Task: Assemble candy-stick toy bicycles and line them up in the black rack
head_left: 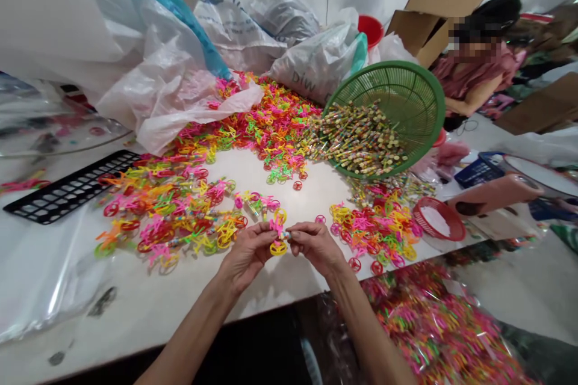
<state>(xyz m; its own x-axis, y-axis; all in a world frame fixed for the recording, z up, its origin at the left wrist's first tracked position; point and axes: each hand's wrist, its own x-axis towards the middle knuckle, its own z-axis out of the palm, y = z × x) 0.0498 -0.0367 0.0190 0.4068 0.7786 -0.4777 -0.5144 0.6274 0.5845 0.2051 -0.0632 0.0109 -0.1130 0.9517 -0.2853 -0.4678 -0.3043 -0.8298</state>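
Observation:
Close to the table's front edge, my left hand pinches a small plastic toy bicycle, pink with yellow wheels. My right hand has its fingertips closed on the end of a small candy-filled tube, which meets the bicycle's pink frame. How the two are joined is too small to see. To the left lies a spread of similar toys in pink, yellow, orange and green. A smaller heap of toy bicycles lies right of my right hand.
A tilted green basket spills many multicoloured tubes onto the white table. Plastic sacks stand behind. A black perforated tray lies left, a red basket right. Another person sits beyond. Bagged toys lie below.

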